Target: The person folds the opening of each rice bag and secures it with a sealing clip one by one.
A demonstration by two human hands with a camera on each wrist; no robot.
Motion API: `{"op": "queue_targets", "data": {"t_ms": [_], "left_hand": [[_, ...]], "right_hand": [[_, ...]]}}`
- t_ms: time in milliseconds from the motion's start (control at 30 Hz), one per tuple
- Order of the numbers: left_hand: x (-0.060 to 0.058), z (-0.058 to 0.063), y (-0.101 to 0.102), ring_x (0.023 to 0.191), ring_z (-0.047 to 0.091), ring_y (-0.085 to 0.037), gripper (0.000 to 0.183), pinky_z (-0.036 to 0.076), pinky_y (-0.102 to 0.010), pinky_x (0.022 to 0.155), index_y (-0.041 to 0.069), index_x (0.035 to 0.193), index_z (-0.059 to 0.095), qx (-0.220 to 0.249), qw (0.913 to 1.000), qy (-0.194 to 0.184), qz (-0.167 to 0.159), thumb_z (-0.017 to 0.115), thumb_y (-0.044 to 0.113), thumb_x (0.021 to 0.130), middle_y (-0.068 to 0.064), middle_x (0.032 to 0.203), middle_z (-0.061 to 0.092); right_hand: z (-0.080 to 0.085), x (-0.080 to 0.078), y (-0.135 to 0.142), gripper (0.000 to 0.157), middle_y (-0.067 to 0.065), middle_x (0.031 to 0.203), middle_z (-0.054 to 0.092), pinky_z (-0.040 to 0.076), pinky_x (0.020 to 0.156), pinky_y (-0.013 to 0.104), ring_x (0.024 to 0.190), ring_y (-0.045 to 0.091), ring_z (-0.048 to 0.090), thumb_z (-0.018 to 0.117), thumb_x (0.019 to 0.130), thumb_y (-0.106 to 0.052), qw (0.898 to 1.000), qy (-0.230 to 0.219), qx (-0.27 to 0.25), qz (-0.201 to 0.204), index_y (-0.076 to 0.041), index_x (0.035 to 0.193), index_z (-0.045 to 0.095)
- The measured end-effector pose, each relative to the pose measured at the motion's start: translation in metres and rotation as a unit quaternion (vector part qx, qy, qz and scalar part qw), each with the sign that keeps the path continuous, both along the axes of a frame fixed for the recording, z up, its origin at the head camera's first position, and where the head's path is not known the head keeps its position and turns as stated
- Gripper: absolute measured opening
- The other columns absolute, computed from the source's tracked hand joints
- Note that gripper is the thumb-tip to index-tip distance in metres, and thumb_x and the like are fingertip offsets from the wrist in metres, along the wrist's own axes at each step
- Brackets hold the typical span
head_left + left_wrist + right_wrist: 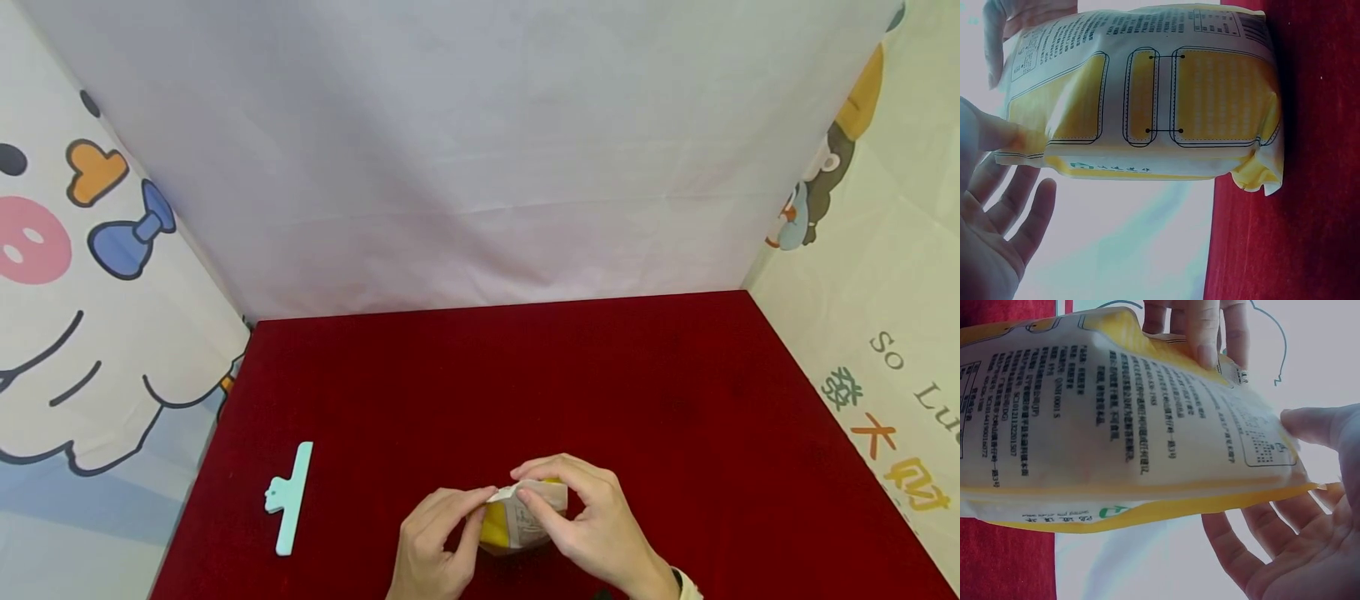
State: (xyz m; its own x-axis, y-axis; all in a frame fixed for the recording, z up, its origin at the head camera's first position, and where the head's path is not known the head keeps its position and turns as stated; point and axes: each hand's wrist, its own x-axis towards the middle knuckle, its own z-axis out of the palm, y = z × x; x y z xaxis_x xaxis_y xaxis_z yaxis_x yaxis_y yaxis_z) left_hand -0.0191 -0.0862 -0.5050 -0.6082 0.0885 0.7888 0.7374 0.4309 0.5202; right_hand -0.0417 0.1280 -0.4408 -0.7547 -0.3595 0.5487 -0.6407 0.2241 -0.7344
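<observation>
A yellow and white food bag [523, 527] with printed text stands upright on the red table near its front edge. My left hand [437, 542] pinches the bag's top left corner between thumb and forefinger. At the top right, my right hand [592, 521] pinches the upper edge, thumb on the near side and fingers behind. The left wrist view shows yellow panels on the bag [1141, 100], the other left-hand fingers [1032, 219] spread beside it. Dense dark print covers the bag's side [1085, 419] in the right wrist view.
A mint-green clip [293, 498] with a long straight bar lies on the table [465, 383] to the left. White cloth [495, 150] hangs behind the table, and cartoon-printed cloths [67, 350] line both sides.
</observation>
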Motion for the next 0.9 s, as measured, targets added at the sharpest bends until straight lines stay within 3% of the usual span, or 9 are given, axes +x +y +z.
{"op": "queue_targets", "data": {"t_ms": [467, 900], "left_hand": [[-0.0001, -0.0035, 0.0018, 0.077, 0.074, -0.016, 0.023, 0.060, -0.018, 0.073, 0.003, 0.112, 0.079, 0.000, 0.9999, 0.010, 0.008, 0.062, 0.018, 0.109, -0.008, 0.094, 0.081], [-0.0014, -0.0065, 0.0011, 0.074, 0.073, -0.014, 0.023, 0.059, -0.020, 0.069, 0.004, 0.109, 0.080, -0.016, 0.9983, 0.049, 0.025, 0.061, 0.018, 0.109, -0.007, 0.092, 0.081]], "right_hand": [[-0.0028, -0.0002, -0.0012, 0.032, 0.001, 0.106, 0.079, 0.063, 0.088, 0.026, 0.096, 0.014, 0.078, 0.081, 0.088, 0.006, 1.000, 0.006, -0.010, 0.011, -0.017, 0.109, 0.074], [-0.0040, -0.0001, -0.0052, 0.032, 0.000, 0.105, 0.080, 0.061, 0.091, 0.025, 0.095, 0.018, 0.078, 0.093, 0.079, -0.004, 0.999, 0.017, -0.017, -0.028, -0.021, 0.098, 0.074]]}}
